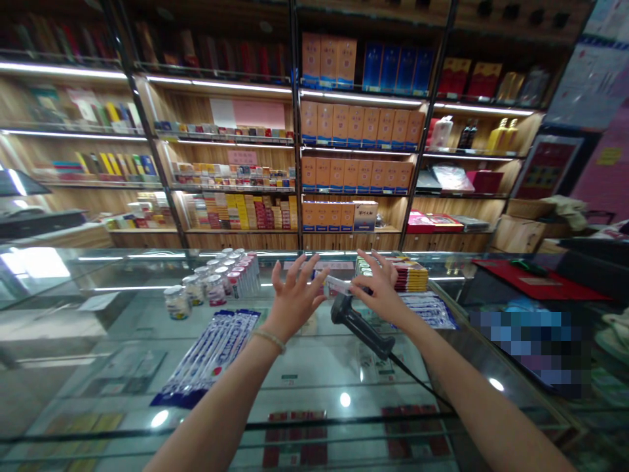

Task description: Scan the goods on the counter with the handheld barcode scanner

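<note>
My left hand [296, 298] is raised over the glass counter with its fingers spread, a beaded bracelet at the wrist. Nothing shows in its grasp. My right hand [379, 288] has its fingers stretched apart in front of a row of green-and-white packs [362, 265]. A small white packet [338, 286] sits between the two hands; its right end meets my right thumb, and whether it is gripped is unclear. Just below stands a black handheld barcode scanner [362, 328], tilted, with its cable running to the lower right.
Left on the glass counter [314, 373] are lidded jars [177, 303], upright packs [246, 275] and long blue-white sachets [216, 354]. Yellow-red packs [410, 274] and more blue-white sachets [427, 310] lie right. A red mat [540, 280] is farther right. Lit shelves of boxes [354, 174] stand behind.
</note>
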A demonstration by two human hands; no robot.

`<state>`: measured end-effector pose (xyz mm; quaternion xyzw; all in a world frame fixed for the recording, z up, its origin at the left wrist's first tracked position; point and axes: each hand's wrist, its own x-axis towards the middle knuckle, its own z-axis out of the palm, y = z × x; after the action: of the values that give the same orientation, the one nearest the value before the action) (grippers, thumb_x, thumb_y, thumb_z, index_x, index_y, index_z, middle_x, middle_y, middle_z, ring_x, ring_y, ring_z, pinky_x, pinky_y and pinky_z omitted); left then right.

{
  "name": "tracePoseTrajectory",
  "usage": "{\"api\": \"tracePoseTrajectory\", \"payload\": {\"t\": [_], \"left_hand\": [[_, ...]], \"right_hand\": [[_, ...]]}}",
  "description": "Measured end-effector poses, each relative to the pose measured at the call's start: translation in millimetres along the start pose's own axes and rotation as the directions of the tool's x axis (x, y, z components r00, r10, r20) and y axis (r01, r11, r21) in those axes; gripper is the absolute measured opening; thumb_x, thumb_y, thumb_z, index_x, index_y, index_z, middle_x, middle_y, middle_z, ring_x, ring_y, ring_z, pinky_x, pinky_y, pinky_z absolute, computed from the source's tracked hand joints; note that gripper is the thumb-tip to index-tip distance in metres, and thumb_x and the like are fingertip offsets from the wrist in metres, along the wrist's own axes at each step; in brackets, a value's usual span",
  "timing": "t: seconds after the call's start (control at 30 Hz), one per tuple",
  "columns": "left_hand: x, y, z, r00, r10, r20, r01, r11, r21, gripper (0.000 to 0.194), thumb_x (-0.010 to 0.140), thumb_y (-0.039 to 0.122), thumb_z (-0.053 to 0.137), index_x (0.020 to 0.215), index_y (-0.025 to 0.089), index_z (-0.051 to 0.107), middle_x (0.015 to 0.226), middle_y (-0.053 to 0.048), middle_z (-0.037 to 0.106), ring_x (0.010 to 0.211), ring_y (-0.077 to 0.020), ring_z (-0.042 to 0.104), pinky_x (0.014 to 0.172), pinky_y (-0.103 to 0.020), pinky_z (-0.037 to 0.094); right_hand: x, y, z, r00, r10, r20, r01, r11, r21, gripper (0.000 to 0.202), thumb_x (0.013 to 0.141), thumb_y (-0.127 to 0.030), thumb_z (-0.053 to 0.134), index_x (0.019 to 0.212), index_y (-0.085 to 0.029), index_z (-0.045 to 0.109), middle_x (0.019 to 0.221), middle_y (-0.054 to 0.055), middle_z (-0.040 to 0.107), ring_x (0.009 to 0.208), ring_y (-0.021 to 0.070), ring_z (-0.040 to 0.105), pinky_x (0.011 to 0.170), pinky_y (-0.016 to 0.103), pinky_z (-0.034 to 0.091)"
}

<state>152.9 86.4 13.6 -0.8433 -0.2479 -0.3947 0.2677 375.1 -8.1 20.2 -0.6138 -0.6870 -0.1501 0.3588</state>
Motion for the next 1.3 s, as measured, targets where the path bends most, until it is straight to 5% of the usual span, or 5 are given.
{"api": "tracePoseTrajectory", "payload": {"t": [0.27, 0.63, 0.83, 1.03, 1.3], "left_hand": [[-0.8, -1.6, 2.1, 0.997, 0.01, -0.072, -0.008, 0.999, 0.037, 0.035, 0.079, 0.036, 0.081, 0.111, 0.033, 0.07, 0.151, -0.006, 0.057, 0.143, -0.0319, 0.043, 0.124, -0.061, -0.006], [2.4, -13.8, -7.1, 0.996, -0.054, -0.069, 0.055, 0.998, 0.02, 0.023, 0.079, 0.033, 0.081, 0.101, 0.033, 0.073, 0.152, -0.001, 0.057, 0.143, -0.0334, 0.041, 0.122, -0.063, -0.006], [1.0, -22.5, -8.1, 0.989, -0.138, -0.045, 0.138, 0.99, -0.015, 0.023, 0.081, 0.032, 0.078, 0.104, 0.033, 0.073, 0.154, -0.001, 0.054, 0.145, -0.0352, 0.039, 0.12, -0.067, 0.001], [-0.5, -26.0, -13.0, 0.97, -0.243, 0.019, 0.243, 0.969, -0.048, 0.025, 0.08, 0.024, 0.075, 0.105, 0.03, 0.073, 0.158, -0.005, 0.049, 0.147, -0.0385, 0.034, 0.117, -0.073, 0.009], [-2.6, -27.5, -9.8, 0.957, -0.29, 0.018, 0.29, 0.955, -0.057, 0.025, 0.079, 0.017, 0.073, 0.101, 0.029, 0.074, 0.159, -0.005, 0.048, 0.148, -0.0376, 0.033, 0.117, -0.073, 0.01]], "right_hand": [[-1.9, 0.2, -0.4, 1.0, -0.015, 0.014, 0.015, 1.0, 0.012, 0.024, 0.095, -0.04, 0.059, 0.086, -0.028, 0.077, 0.164, 0.0, 0.036, 0.151, 0.0352, 0.02, 0.118, 0.065, 0.014], [13.1, 8.7, -2.7, 0.997, 0.024, 0.072, -0.014, 0.99, -0.138, 0.023, 0.095, -0.045, 0.062, 0.088, -0.03, 0.078, 0.161, 0.001, 0.041, 0.151, 0.0342, 0.022, 0.118, 0.066, 0.011], [17.3, 4.7, -9.9, 0.997, 0.071, -0.003, -0.07, 0.976, -0.204, 0.018, 0.095, -0.041, 0.062, 0.1, -0.03, 0.076, 0.157, 0.004, 0.047, 0.147, 0.0325, 0.031, 0.117, 0.061, 0.02], [-4.0, -25.0, -1.5, 0.973, 0.169, -0.159, -0.211, 0.931, -0.299, 0.054, 0.089, -0.054, 0.065, 0.134, -0.023, 0.06, 0.159, 0.016, 0.042, 0.149, 0.0358, 0.03, 0.117, 0.059, 0.025], [-41.4, -55.2, 14.0, 0.975, 0.218, 0.047, -0.164, 0.846, -0.508, 0.07, 0.082, -0.067, 0.068, 0.129, -0.015, 0.064, 0.168, 0.022, 0.019, 0.156, 0.0413, 0.008, 0.119, 0.069, 0.01]]}}
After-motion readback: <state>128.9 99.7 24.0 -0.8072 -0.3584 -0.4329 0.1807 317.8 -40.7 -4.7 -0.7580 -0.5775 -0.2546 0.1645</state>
